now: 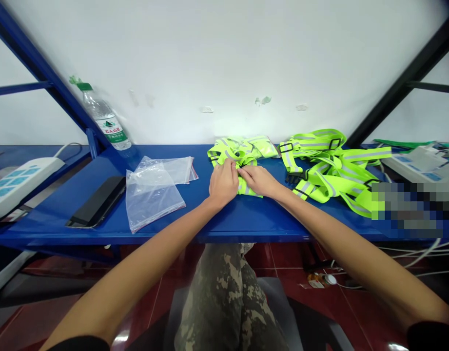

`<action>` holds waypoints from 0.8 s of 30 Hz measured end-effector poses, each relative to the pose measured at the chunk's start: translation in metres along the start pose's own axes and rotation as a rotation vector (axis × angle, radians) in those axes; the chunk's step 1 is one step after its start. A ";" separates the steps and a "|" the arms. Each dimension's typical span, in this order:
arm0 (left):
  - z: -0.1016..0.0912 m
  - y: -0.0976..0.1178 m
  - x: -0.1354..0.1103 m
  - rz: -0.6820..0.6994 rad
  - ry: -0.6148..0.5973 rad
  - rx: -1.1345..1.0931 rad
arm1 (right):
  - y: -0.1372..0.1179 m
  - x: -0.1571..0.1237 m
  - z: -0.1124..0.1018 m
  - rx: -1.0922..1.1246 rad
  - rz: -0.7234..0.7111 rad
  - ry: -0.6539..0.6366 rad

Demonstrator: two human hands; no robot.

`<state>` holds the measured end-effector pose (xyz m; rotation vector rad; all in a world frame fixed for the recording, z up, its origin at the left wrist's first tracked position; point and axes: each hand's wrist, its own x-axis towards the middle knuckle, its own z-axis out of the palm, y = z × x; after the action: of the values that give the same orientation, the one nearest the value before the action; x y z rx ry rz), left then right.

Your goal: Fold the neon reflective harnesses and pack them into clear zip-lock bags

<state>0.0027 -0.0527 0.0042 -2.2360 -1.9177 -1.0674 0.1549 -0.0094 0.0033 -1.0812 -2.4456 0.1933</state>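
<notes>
A neon yellow-green reflective strap [250,188] with a grey stripe lies bunched at the middle of the blue table. My left hand [224,181] has its fingers curled round the near part of it. Close beside, my right hand [259,179] pinches the same strap, its fingertips almost touching the left hand. The fingers hide part of the strap. Just behind the hands lies a clear bag [263,146] with more neon strap in or under it; I cannot tell which. Off to the right spreads a loose pile of reflective straps [330,170] with black buckles.
Clear zip bags [154,195] lie left of my hands, beside a black phone [98,202]. A water bottle [109,124] leans against the wall at the back left. Power strips [23,183] sit at either side. The table's front edge [246,239] runs above my lap.
</notes>
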 end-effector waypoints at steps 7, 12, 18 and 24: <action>0.000 0.000 0.005 -0.065 -0.029 -0.057 | -0.002 -0.005 0.004 0.001 -0.031 0.274; 0.001 -0.003 0.013 -0.197 -0.107 -0.080 | -0.008 -0.019 0.000 -0.041 -0.138 0.254; 0.002 -0.005 0.014 -0.231 -0.158 -0.076 | -0.006 -0.036 -0.010 -0.116 -0.264 0.109; -0.003 -0.003 0.001 -0.065 -0.088 0.005 | -0.003 -0.042 -0.010 -0.091 -0.274 0.086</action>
<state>-0.0012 -0.0530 0.0060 -2.2696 -2.0374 -0.9854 0.1823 -0.0424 -0.0013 -0.7611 -2.5109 -0.0510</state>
